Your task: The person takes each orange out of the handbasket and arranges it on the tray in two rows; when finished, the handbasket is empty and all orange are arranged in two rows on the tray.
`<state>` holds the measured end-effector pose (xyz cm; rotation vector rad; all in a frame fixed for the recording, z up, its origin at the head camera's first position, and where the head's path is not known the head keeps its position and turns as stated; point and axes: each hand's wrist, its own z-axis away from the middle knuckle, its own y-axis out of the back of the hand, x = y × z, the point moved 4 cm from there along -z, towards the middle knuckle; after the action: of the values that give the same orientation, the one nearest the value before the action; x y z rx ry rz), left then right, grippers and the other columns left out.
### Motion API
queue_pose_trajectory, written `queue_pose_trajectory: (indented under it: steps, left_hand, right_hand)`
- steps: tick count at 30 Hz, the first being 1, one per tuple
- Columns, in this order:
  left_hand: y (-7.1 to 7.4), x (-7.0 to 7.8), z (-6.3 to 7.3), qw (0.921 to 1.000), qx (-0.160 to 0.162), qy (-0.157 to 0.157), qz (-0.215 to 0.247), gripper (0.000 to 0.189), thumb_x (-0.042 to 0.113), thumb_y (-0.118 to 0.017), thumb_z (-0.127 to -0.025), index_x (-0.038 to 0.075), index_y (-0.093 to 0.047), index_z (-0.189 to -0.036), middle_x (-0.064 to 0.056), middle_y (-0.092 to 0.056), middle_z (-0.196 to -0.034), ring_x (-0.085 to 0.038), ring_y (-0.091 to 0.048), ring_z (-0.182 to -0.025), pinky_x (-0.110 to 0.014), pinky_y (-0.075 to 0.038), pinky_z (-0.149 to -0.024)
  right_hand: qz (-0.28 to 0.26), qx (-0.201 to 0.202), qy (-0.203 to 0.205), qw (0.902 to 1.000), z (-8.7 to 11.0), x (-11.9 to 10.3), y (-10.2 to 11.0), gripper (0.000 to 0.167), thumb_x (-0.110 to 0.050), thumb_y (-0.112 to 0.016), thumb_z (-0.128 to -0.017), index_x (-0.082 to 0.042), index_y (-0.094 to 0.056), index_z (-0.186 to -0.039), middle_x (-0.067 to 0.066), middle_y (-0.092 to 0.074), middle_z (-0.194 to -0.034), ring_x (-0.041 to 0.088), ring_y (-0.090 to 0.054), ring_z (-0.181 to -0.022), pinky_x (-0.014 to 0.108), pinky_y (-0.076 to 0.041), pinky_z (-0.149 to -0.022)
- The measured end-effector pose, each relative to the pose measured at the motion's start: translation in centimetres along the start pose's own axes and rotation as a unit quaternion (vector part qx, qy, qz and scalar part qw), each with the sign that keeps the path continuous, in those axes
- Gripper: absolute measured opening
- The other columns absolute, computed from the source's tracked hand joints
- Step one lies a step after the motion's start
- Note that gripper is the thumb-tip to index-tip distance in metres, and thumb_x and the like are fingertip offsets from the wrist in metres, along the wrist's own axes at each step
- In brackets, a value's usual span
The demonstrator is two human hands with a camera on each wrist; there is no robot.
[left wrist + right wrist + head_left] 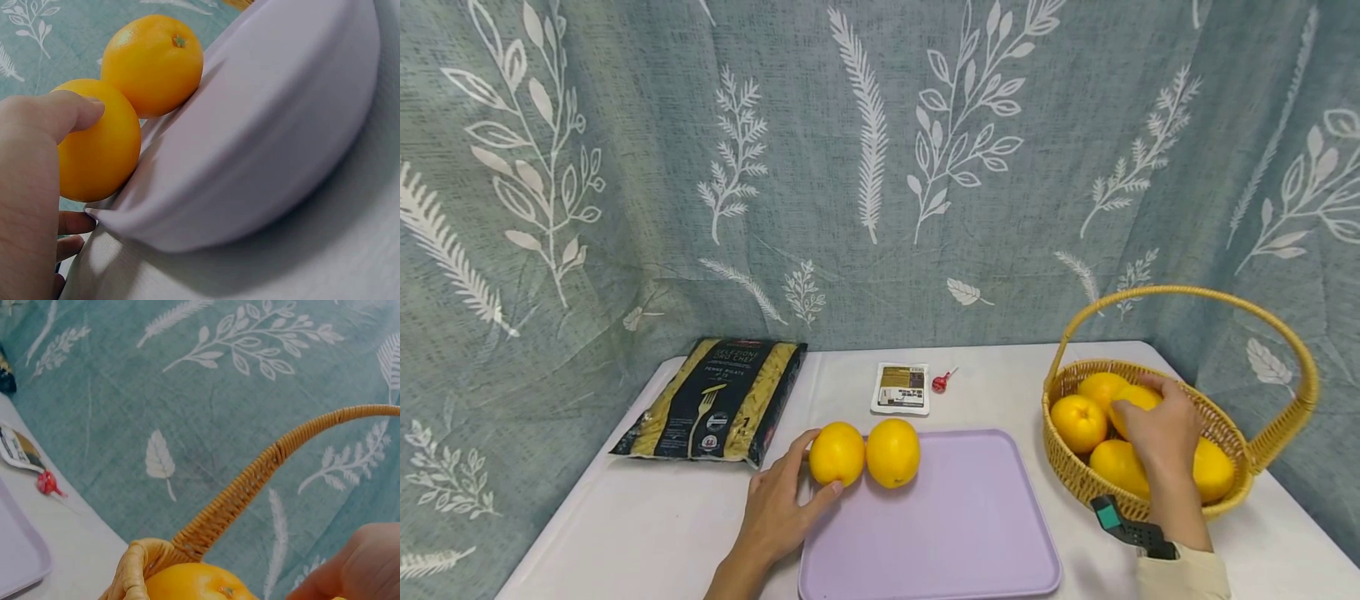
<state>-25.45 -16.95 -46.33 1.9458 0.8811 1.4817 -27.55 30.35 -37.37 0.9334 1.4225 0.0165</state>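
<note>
My left hand [778, 504] holds an orange [837, 454] at the back left corner of a lilac tray [932, 533], with the thumb at its near side. A second orange [892, 452] sits on the tray, right beside the first. In the left wrist view the thumb [81, 115] lies across the held orange [103, 159]. My right hand [1167, 429] reaches into a wicker basket [1067, 467] and grips an orange [1137, 398] among several orange-yellow fruits. Its fingertips are mostly hidden. The right wrist view catches only part of that hand [359, 569].
A bag of penne pasta [715, 400] lies at the back left. Behind the tray are a small flat packet [901, 388] and a red lollipop [941, 383]. The basket's tall handle [1187, 292] arches above the fruit. A patterned curtain [820, 167] hangs behind the table.
</note>
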Motion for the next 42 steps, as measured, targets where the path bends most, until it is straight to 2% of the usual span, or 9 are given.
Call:
queue_pose_trajectory:
  steps: [6, 13, 21, 27, 34, 42]
  left_hand:
    - [-0.1, 0.0, 0.1, 1.0000, 0.004, -0.004, -0.002, 0.079, 0.046, -0.073, -0.085, 0.023, -0.040, -0.153, -0.010, -0.059, -0.144, -0.035, -0.056, -0.130, -0.060, -0.031, -0.103]
    - [-0.1, 0.0, 0.0, 1.0000, -0.006, 0.007, 0.003, 0.079, 0.044, -0.073, -0.085, 0.025, -0.040, -0.154, -0.009, -0.061, -0.141, -0.033, -0.055, -0.130, -0.058, -0.029, -0.104]
    - [-0.1, 0.0, 0.0, 0.9999, -0.007, 0.008, 0.004, 0.079, 0.045, -0.073, -0.084, 0.025, -0.040, -0.153, -0.008, -0.058, -0.146, -0.033, -0.054, -0.132, -0.057, -0.030, -0.104]
    - [-0.1, 0.2, 0.0, 1.0000, 0.001, 0.002, 0.000, 0.077, 0.044, -0.073, -0.085, 0.026, -0.040, -0.152, -0.009, -0.060, -0.143, -0.033, -0.055, -0.131, -0.056, -0.032, -0.101]
    - [0.1, 0.3, 0.0, 1.0000, -0.005, 0.005, 0.000, 0.076, 0.047, -0.070, -0.087, 0.027, -0.040, -0.153, -0.008, -0.060, -0.143, -0.033, -0.055, -0.131, -0.058, -0.031, -0.103]
    - [0.2, 0.3, 0.0, 0.9999, -0.010, 0.008, -0.003, 0.077, 0.048, -0.069, -0.087, 0.026, -0.039, -0.154, -0.008, -0.057, -0.146, -0.033, -0.054, -0.133, -0.057, -0.031, -0.103]
  right_hand:
    - [0.063, -0.032, -0.003, 0.9975, -0.2, 0.2, -0.2, 0.077, -0.018, -0.066, -0.088, 0.006, -0.032, -0.154, 0.038, -0.037, -0.149, 0.057, -0.032, -0.132, 0.066, -0.031, -0.104]
    - [0.073, -0.027, -0.002, 0.9970, -0.4, 0.3, -0.1, 0.081, -0.016, -0.067, -0.087, 0.007, -0.029, -0.154, 0.040, -0.036, -0.147, 0.056, -0.035, -0.130, 0.066, -0.030, -0.105]
    - [0.058, -0.013, -0.025, 0.9979, -0.4, 0.5, 0.1, 0.078, -0.020, -0.068, -0.087, 0.005, -0.035, -0.153, 0.038, -0.037, -0.148, 0.056, -0.033, -0.130, 0.064, -0.031, -0.105]
    - [0.047, 0.003, -0.025, 0.9986, -0.2, 0.2, 0.3, 0.076, -0.019, -0.069, -0.087, 0.005, -0.039, -0.152, 0.038, -0.039, -0.147, 0.054, -0.033, -0.130, 0.063, -0.031, -0.104]
    - [0.027, 0.019, -0.014, 0.9994, 0.1, -0.5, 0.6, 0.074, -0.020, -0.069, -0.085, 0.004, -0.043, -0.150, 0.034, -0.045, -0.145, 0.049, -0.037, -0.126, 0.059, -0.035, -0.098]
    - [0.005, 0.022, -0.007, 0.9997, 0.7, -2.0, 0.7, 0.073, -0.029, -0.068, -0.088, -0.002, -0.045, -0.151, 0.030, -0.047, -0.143, 0.045, -0.041, -0.122, 0.053, -0.042, -0.087]
